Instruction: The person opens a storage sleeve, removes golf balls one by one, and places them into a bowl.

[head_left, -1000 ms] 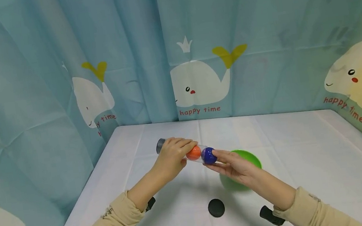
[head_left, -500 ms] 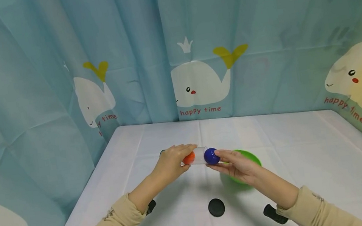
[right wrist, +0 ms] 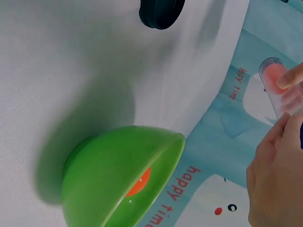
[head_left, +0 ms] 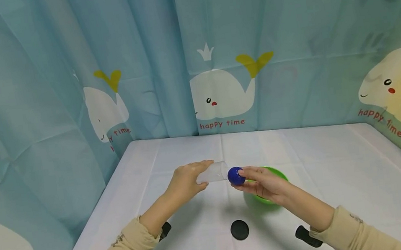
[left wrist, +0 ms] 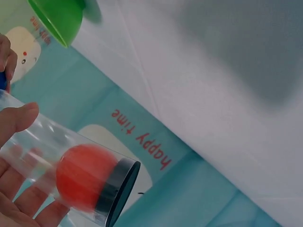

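Observation:
My left hand (head_left: 184, 183) grips a clear plastic tube (head_left: 216, 172) held sideways above the table, its open mouth facing right. Inside it, an orange-red ball (left wrist: 84, 177) lies against the black end cap (left wrist: 117, 191), as the left wrist view shows; in the head view my fingers hide that end. Just off the mouth, the thumb and fingers of my right hand (head_left: 267, 184) pinch a shiny blue ball (head_left: 235, 176). Below and behind this hand stands a green bowl (right wrist: 106, 172), partly covered by it in the head view. Another orange ball (right wrist: 140, 183) sits in the bowl.
A round black lid (head_left: 239, 230) lies on the white-covered table (head_left: 344, 173), nearer me than the bowl. Black devices (head_left: 308, 236) show by both sleeves. A blue curtain (head_left: 162, 62) with whale prints closes off the back and sides.
The blue ball has come out of the tube's mouth in my right hand. The tube has levelled, and the orange ball has slid left toward the capped end, behind my left hand.

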Available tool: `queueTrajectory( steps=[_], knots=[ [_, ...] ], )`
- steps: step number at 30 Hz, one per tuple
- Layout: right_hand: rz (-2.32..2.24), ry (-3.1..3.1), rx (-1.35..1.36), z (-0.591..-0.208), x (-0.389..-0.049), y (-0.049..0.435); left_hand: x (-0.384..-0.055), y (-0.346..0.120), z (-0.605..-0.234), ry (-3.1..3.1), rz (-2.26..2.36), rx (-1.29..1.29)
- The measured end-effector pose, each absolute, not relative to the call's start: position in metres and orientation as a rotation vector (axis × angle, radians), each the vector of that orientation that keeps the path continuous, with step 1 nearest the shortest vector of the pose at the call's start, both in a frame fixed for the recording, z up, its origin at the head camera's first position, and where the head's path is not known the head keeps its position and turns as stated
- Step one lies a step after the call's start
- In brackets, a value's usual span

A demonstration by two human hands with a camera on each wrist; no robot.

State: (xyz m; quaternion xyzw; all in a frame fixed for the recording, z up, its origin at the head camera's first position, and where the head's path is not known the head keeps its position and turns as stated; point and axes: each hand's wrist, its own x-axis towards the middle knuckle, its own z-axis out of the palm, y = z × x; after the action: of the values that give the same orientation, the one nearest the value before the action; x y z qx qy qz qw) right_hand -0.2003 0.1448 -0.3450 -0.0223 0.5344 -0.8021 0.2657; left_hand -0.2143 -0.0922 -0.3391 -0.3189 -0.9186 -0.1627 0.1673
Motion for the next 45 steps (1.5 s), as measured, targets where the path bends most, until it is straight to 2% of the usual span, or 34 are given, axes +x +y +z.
queueTrajectory(
  steps=[23,34,45],
  knots=[
    [-1.706,2.358,-0.201,-0.349,-0.198,0.155,-0.211,-0.095,-0.340,-2.654,-0.522,-0.869],
    [-1.614,2.564,-0.386,-0.359,-0.192,0.163,-0.210,-0.091,-0.346,-2.656,-0.560,-0.899],
    [-1.558,2.708,-0.691,-0.367,-0.199,0.173,-0.210,-0.097,-0.349,-2.622,-0.579,-0.848]
  ],
)
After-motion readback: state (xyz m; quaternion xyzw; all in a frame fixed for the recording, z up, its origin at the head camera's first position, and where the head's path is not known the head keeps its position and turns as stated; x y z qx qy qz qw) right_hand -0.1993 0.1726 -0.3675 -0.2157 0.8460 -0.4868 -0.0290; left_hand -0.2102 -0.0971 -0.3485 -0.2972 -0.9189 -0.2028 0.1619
